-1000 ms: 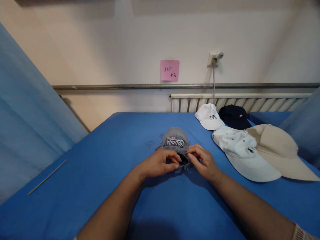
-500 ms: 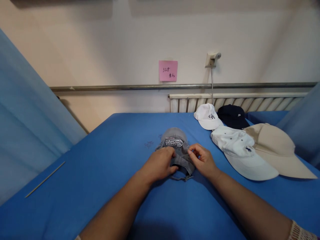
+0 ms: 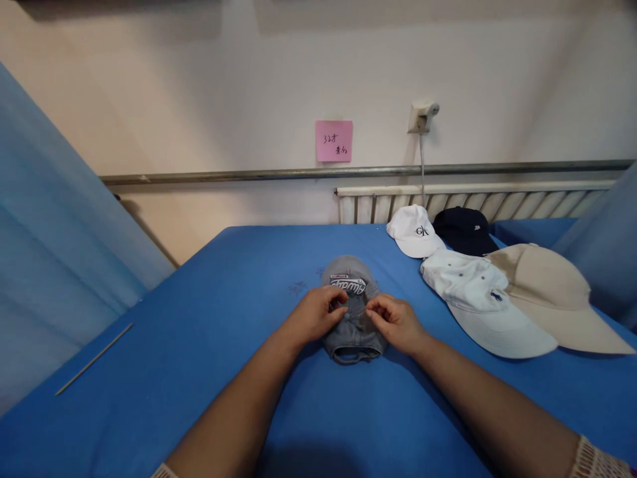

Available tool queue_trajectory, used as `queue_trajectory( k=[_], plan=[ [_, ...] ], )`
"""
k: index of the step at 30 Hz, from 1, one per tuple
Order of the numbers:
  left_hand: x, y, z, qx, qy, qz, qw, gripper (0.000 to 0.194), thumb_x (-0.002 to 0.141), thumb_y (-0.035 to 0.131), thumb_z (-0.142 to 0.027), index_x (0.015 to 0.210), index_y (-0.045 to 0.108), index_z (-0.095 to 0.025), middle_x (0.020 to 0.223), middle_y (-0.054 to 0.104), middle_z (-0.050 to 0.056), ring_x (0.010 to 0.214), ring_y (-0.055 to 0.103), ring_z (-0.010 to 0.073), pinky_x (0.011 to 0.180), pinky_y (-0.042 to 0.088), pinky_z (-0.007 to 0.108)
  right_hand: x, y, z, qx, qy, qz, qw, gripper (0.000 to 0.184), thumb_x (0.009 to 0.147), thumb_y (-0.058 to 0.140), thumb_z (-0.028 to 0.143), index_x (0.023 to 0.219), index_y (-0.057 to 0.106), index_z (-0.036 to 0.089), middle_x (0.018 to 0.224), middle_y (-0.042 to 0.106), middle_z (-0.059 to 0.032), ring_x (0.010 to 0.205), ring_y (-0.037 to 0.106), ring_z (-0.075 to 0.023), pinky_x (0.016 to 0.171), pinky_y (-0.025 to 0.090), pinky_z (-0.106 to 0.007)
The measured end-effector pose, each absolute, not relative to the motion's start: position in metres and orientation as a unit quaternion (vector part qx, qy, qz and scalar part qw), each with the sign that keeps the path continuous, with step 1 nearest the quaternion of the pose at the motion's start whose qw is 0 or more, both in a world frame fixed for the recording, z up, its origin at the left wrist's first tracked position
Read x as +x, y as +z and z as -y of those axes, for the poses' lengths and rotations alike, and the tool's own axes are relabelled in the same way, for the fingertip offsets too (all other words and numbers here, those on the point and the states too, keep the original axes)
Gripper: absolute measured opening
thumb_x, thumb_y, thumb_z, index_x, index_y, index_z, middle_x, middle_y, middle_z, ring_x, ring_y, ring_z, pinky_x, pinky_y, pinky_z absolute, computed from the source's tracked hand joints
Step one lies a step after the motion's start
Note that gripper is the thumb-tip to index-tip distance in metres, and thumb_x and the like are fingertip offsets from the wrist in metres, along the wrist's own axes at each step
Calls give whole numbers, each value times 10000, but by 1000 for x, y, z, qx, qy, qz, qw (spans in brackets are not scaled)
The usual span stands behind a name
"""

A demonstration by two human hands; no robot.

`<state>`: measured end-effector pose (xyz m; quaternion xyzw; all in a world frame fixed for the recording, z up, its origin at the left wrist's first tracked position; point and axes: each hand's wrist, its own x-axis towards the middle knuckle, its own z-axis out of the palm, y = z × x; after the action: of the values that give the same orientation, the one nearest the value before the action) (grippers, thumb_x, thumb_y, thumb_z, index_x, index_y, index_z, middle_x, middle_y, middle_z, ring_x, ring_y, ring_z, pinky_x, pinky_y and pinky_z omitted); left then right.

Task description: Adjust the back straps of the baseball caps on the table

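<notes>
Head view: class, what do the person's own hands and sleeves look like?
The left hand and right hand are bare and ungloved. The left sleeve and right sleeve are cream and only partly in frame; the right one shows an openwork-looking texture.

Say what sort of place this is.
Probably a makeshift indoor work booth, though its wider setting isn't visible: blue curtains hang at both sides of a blue-covered table, with a radiator behind.

Pink note (image 3: 334,141): on the wall (image 3: 199,99), above the metal pipe (image 3: 273,175), two lines of handwriting
Socket (image 3: 417,115): right of the note, cord (image 3: 422,149) hanging down across the pipe
White radiator (image 3: 475,188): behind the desk (image 3: 189,312), below the pipe
Blue curtains (image 3: 50,219): one at each side
Thin stick (image 3: 94,359): slantwise on the desk's left
</notes>
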<state>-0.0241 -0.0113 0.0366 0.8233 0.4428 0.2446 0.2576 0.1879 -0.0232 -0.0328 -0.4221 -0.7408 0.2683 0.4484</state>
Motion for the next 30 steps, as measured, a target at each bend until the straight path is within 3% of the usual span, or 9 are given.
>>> queue_trajectory(
  k=[6, 12, 18, 23, 27, 30],
  plan=[
    [-20, 11, -6, 874, 106, -437, 183, 125, 716, 659, -186, 840, 678, -188, 797, 674, 41, 705, 601, 189, 655, 447, 291, 187, -44, 15, -442, 339, 665, 497, 151, 843, 590, 342, 814, 645, 205, 633, 578, 20, 561, 526, -135, 520, 413, -236],
    [-8, 10, -3, 881, 137, -431, 139, 33, 715, 615, -155, 712, 627, -186, 745, 614, 48, 665, 569, 186, 647, 451, 301, 192, -49, 5, -468, 387, 591, 531, 241, 827, 622, 420, 826, 636, 179, 589, 561, 29, 514, 500, -116, 493, 396, -226],
    [-16, 33, 1, 852, 207, -455, 157, 105, 779, 555, -181, 872, 605, -188, 788, 627, 22, 680, 566, 160, 633, 444, 268, 195, -47, 2, -463, 399, 564, 556, 268, 814, 630, 441, 825, 626, 173, 610, 570, 24, 534, 509, -115, 504, 404, -223],
    [-29, 57, 12, 812, 325, -457, 163, 110, 815, 575, -226, 914, 598, -183, 867, 648, 27, 781, 606, 158, 742, 486, 287, 196, -42, 3, -479, 347, 577, 563, 223, 814, 613, 350, 949, 656, 177, 861, 652, -42, 692, 590, -145, 619, 481, -259],
    [-31, 65, 20, 817, 332, -441, 167, 91, 808, 574, -210, 891, 601, -183, 869, 649, 23, 798, 608, 154, 757, 492, 288, 196, -42, 3, -467, 319, 622, 542, 268, 811, 591, 272, 1060, 661, 201, 1134, 616, -89, 879, 622, -182, 689, 516, -288],
    [-29, 68, 24, 825, 328, -428, 168, 94, 806, 574, -200, 892, 608, -185, 878, 648, 23, 814, 603, 156, 767, 491, 290, 197, -45, 2, -436, 304, 676, 510, 296, 821, 581, 233, 1108, 652, 225, 1210, 589, -84, 992, 609, -199, 759, 522, -311]
  ],
)
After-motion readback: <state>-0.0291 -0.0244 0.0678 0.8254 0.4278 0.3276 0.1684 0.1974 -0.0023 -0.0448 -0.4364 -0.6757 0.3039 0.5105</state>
